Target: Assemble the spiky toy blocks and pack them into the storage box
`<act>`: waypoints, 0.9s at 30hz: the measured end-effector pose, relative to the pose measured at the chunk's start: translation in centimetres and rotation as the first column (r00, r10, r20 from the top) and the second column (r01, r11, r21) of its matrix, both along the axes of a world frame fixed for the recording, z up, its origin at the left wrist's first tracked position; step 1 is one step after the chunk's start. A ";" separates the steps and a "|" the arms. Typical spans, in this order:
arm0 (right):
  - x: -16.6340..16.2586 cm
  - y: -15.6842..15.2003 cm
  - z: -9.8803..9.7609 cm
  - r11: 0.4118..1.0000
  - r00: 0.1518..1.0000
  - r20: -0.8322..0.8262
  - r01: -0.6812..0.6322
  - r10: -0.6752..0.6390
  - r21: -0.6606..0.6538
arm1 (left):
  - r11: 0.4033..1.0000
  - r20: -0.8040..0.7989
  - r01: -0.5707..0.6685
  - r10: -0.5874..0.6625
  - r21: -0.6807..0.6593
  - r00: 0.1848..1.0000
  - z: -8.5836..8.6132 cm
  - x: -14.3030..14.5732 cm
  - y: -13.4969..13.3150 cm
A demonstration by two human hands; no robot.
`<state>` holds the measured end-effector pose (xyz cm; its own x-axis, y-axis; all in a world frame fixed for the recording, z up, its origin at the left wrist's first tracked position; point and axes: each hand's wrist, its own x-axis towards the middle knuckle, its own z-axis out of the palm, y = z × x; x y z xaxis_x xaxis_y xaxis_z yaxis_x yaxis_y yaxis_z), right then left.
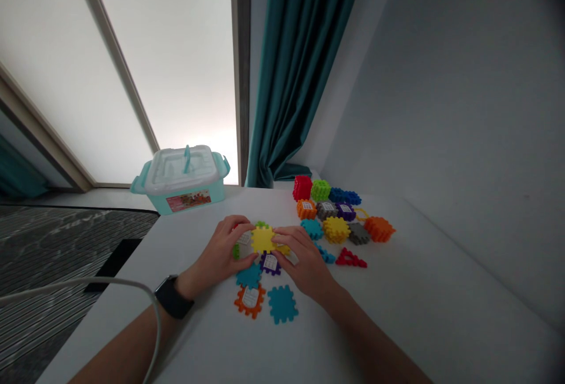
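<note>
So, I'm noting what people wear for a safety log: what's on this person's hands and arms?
The left hand has a black watch at its wrist, and the right hand shows nothing worn. Both forearms are bare, with no sleeves in view. A thin white cable curves past the left forearm.

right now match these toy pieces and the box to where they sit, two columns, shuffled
1 yellow interlocking block piece
2 flat teal gear-edged piece
3 teal storage box with clear lid
4 red triangular frame piece

a far left corner of the table
b between left hand and right hand
c right of the right hand
d below both hands

1-b, 2-d, 3-a, 4-c
</note>
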<state>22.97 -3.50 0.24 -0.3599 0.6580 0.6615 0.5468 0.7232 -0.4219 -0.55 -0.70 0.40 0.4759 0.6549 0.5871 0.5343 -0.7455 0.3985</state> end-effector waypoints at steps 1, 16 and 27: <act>0.0 -0.1 0.0 1.000 1.000 -0.005 -0.002 0.002 -0.007 | 1.000 0.001 -0.001 0.001 0.000 1.000 0.0 0.0 0.0; -1.0 0.1 -0.3 0.847 0.867 -0.438 -0.036 -0.237 -0.530 | 0.994 -0.076 -0.028 0.036 0.107 0.996 -0.1 1.0 -0.5; -0.9 -0.2 0.1 0.876 0.941 -0.287 0.018 -0.177 -0.482 | 0.997 -0.177 0.043 -0.030 0.071 0.984 0.3 0.6 -0.6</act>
